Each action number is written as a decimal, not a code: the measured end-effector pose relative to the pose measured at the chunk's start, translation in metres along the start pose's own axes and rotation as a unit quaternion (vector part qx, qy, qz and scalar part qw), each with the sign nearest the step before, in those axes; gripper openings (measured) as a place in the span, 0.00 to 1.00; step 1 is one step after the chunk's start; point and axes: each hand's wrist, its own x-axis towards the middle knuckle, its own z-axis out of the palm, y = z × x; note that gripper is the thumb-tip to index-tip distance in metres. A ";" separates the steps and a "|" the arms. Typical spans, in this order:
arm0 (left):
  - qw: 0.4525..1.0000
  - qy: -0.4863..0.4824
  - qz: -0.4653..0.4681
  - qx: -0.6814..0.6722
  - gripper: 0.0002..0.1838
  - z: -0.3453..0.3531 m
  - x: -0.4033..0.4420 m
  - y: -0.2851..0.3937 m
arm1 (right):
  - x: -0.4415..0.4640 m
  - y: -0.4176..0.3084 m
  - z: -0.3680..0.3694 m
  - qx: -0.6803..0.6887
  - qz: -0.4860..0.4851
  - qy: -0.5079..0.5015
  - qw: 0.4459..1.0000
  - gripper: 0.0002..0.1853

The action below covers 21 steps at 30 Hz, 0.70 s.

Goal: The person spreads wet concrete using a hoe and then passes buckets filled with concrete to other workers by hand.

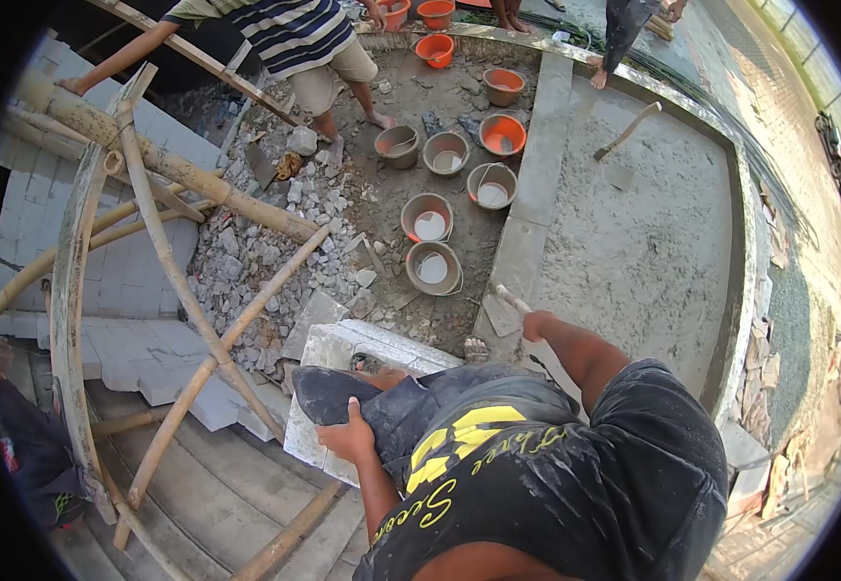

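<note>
My right hand (534, 326) is closed around a pale wooden handle (511, 298). Its upper end sticks out past my fist, and whatever lies at the other end is hidden by my arm and body. My left hand (349, 435) rests on the knee of my dark trousers (386, 412), thumb apart from the fingers, holding nothing. Under that leg is a white block (319, 436). Beyond my right hand, wet grey mortar (633, 242) fills a walled bed, and a hoe (630, 130) with a curved handle lies in it.
Several buckets (433, 268), grey and orange, stand on the dirt ahead. Broken rubble (246, 252) and crossed bamboo poles (217, 349) lie left. A concrete strip (529, 194) borders the mortar. A person in a striped shirt (290, 34) stands ahead; others' limbs show at the edges.
</note>
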 end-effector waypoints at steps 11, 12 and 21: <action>0.999 -0.016 0.030 0.023 0.54 0.001 -0.002 0.007 | 0.006 -0.001 0.016 -0.034 -0.012 -0.021 0.999 0.28; 0.999 -0.013 0.031 0.018 0.54 0.001 -0.003 0.011 | 0.007 -0.004 0.016 -0.045 -0.016 -0.025 0.999 0.28; 0.998 -0.010 0.051 0.017 0.53 0.007 -0.003 0.012 | 0.003 -0.023 0.032 -0.016 -0.049 -0.022 0.998 0.23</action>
